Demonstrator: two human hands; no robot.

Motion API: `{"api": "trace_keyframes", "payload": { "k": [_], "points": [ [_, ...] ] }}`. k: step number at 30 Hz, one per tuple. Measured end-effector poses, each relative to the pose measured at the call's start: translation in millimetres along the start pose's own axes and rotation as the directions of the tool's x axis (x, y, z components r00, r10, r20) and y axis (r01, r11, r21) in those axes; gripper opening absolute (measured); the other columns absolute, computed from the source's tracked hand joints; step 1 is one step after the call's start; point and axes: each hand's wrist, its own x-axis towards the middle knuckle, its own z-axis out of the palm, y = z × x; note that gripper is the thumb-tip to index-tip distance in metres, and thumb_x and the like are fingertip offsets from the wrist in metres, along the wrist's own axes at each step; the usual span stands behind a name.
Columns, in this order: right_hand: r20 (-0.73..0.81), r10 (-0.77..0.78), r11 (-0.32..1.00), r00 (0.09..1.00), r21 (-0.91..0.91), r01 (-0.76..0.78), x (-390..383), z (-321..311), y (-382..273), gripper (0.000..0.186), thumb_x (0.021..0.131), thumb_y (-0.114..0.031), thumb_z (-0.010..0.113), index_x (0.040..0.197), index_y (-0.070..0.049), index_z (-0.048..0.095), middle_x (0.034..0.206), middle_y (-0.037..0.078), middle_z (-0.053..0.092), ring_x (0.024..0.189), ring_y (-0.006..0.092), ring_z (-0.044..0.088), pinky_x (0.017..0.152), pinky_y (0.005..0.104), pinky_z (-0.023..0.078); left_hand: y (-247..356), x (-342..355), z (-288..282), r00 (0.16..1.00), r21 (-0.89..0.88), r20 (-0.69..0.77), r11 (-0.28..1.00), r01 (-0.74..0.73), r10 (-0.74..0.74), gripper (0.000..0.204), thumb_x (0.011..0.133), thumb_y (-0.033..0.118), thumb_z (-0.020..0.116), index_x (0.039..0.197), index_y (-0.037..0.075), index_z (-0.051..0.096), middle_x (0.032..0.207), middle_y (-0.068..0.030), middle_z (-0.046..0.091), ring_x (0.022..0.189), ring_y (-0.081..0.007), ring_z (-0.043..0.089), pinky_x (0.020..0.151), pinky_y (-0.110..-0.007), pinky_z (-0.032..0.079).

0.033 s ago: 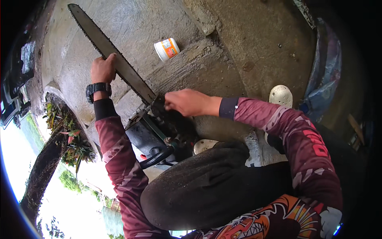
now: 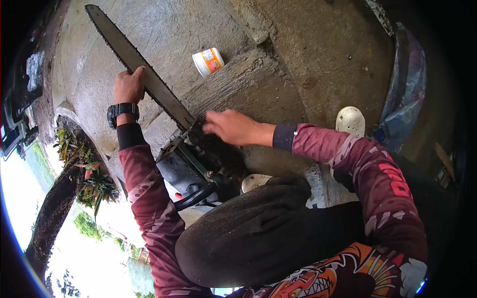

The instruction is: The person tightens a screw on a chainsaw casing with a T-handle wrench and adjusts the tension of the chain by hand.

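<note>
Steel chainsaw bar (image 2: pixel 144 74), two hands

Rough grey concrete floor (image 2: pixel 318 54), stained and pitted, with a raised concrete step (image 2: pixel 248 89) crossing it. Small white plastic tub with an orange label (image 2: pixel 208 61) lying on its side just beyond the step's edge. White perforated clog (image 2: pixel 351 120) further right — a second pale clog toe (image 2: pixel 254 182) lower down, partly hidden. Crumpled bluish plastic sheet (image 2: pixel 405 94) at the right rim, possibly a tarpaulin. Green and reddish leafy plants (image 2: pixel 87 171) beside a dark tree trunk (image 2: pixel 52 216) at left.
</note>
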Motion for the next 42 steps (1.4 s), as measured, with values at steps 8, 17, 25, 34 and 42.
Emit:
{"api": "trace_keyframes", "payload": {
  "k": [8,17,25,34,42],
  "points": [
    [0.224,0.396,0.911,0.891,0.028,-0.412,11,-27,-14,0.037,0.099,-0.033,0.056,0.091,0.003,0.060,0.087,0.021,0.068,0.073,0.0361,0.067,0.065,0.0457,0.052,15,-13,1,1.000,-0.012,-0.016,1.000,-0.012,0.011,0.056,0.091,0.043,0.058,0.069,-0.008,0.065,0.056,-0.0195,0.063,0.062,-0.0318,0.069,0.068,-0.041,0.055],
    [0.095,-0.276,0.948,0.957,-0.137,0.287,-13,-16,1,0.015,0.094,-0.013,0.058,0.102,-0.003,0.051,0.099,0.014,0.059,0.098,0.0367,0.059,0.085,0.0450,0.049,11,-9,-3,0.999,0.000,-0.035,1.000,-0.006,0.006,0.056,0.089,0.044,0.059,0.071,-0.008,0.067,0.055,-0.0181,0.063,0.058,-0.0314,0.068,0.067,-0.040,0.055],
    [0.032,0.050,0.998,0.998,0.026,-0.051,-3,-5,-6,0.021,0.096,-0.022,0.061,0.098,-0.002,0.058,0.085,0.013,0.067,0.078,0.0310,0.065,0.073,0.0407,0.053,10,-7,-3,0.996,0.030,-0.082,0.999,-0.016,0.019,0.057,0.088,0.045,0.058,0.072,-0.008,0.067,0.055,-0.0193,0.063,0.063,-0.0339,0.069,0.071,-0.042,0.055],
    [0.159,0.204,0.978,0.966,0.004,-0.207,-7,-20,-9,0.026,0.098,-0.027,0.060,0.102,-0.002,0.054,0.089,0.021,0.067,0.088,0.0440,0.064,0.074,0.0488,0.050,23,-16,-3,0.999,-0.060,0.019,0.997,0.048,-0.047,0.055,0.090,0.043,0.057,0.069,-0.008,0.067,0.054,-0.0196,0.063,0.062,-0.0328,0.070,0.068,-0.041,0.055],
    [0.108,-0.495,0.826,0.862,-0.251,0.505,-8,-21,19,0.028,0.087,-0.018,0.063,0.110,-0.003,0.062,0.102,0.016,0.064,0.098,0.0349,0.062,0.085,0.0435,0.052,-72,55,37,0.854,0.445,0.145,0.738,-0.507,0.499,0.042,0.083,0.014,0.064,0.125,0.013,0.060,0.101,-0.0252,0.065,0.093,-0.0432,0.063,0.080,-0.051,0.053]
  ]
}}
